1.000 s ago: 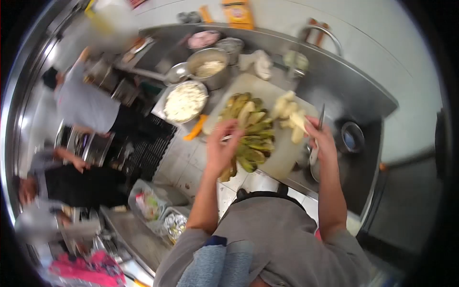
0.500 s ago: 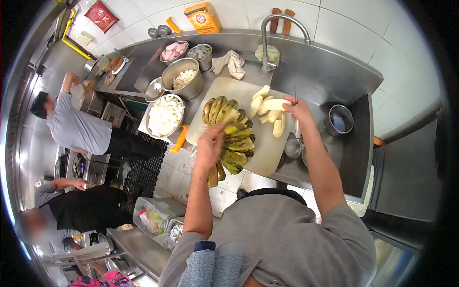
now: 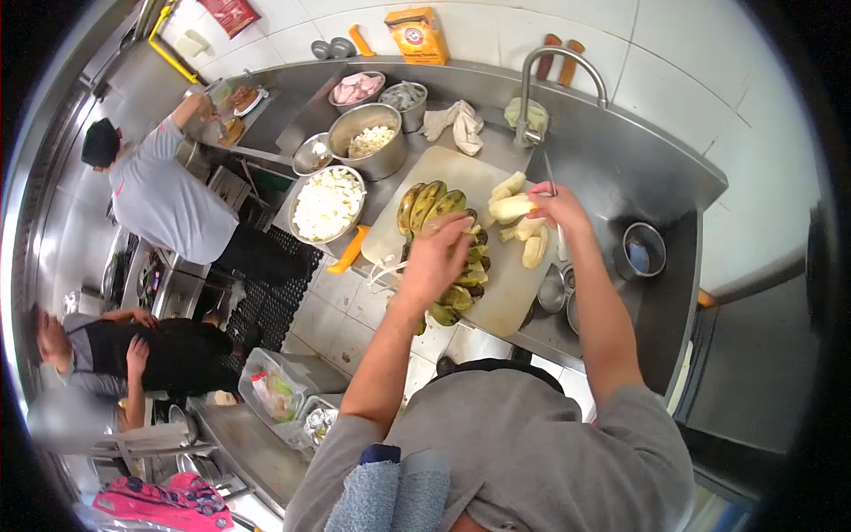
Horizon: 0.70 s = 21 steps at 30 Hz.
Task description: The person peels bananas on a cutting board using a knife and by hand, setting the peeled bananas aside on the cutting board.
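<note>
Pale board (image 3: 501, 306) with blotched green-yellow bananas (image 3: 430, 204), creamy peeled bananas (image 3: 533, 249).

Your left hand (image 3: 441, 257) hides part of the unpeeled bananas (image 3: 427, 206); your right hand (image 3: 560, 209) obscures part of the knife (image 3: 550, 170). Far left, top edge crops red packet (image 3: 232, 14).

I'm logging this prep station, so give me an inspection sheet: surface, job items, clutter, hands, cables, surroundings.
Surface: white cutting board, partly bare.
Job items: unpeeled bananas bunched together; peeled bananas grouped beside them; knife.
Clutter: steel bowl of white chopped pieces; crumpled cloth.
Hands: left hand over the unpeeled bananas, contact unclear; right hand holds the knife and apparently a peeled banana.
Cables: nothing seen, only thin white strands at the board's edge.
Surroundings: faucet, sink, people nearby.
</note>
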Available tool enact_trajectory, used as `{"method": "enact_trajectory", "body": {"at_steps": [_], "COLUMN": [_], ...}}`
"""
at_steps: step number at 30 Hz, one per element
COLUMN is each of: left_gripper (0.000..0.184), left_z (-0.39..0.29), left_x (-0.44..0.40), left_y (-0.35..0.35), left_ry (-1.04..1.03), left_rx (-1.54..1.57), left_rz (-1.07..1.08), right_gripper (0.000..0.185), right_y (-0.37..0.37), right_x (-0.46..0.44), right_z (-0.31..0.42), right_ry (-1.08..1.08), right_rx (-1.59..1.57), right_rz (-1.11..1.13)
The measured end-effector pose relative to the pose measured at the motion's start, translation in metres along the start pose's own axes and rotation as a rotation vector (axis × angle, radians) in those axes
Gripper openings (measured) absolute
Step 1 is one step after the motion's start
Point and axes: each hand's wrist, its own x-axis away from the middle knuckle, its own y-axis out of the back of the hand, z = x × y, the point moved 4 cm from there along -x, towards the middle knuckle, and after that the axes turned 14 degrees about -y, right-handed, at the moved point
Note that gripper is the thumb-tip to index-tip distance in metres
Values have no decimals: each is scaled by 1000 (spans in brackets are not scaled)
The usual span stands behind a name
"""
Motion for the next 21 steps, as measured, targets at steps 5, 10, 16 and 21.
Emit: {"method": "enact_trajectory", "body": {"at_steps": [5, 10, 16, 21], "left_gripper": [41, 38, 34, 36], "left_z": [-18, -4, -6, -8], "left_x": [-29, -31, -37, -35], "left_y": [-30, -33, -21, -20], "left_ry": [-173, -31, 28, 75], "left_rx": [-125, 185, 275, 288], "left_rz": [14, 146, 265, 336], "right_gripper": [26, 23, 23, 32], "right_y": [-34, -41, -48, -53], "right_x": [58, 90, 116, 125], "right_z": [28, 39, 44, 38], "right_ry": [33, 243, 757, 863], "right_rx": [-63, 178, 596, 746], "right_rz": [135, -1, -39, -90]}}
